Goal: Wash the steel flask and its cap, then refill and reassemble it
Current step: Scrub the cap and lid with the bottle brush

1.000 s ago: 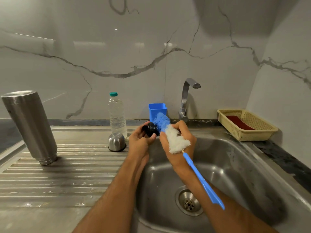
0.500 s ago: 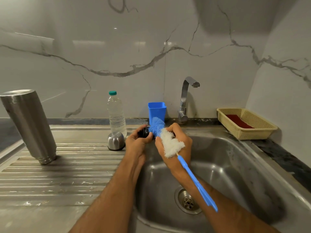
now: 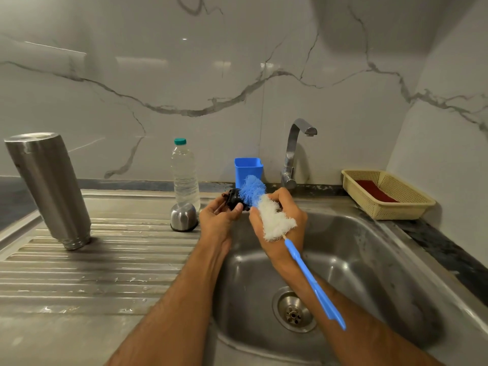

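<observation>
Right hand (image 3: 281, 220), brush (image 3: 274, 220) tip up-left

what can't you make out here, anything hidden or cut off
Head view, the only one:
- Black cap: mostly hidden by the left hand and the brush.
- Right hand: palm and fingertips covered by the white bristles.
- Flask: mouth faces down on the drainboard, inside unseen.
- Basket: the red thing inside is too indistinct to identify.
</observation>
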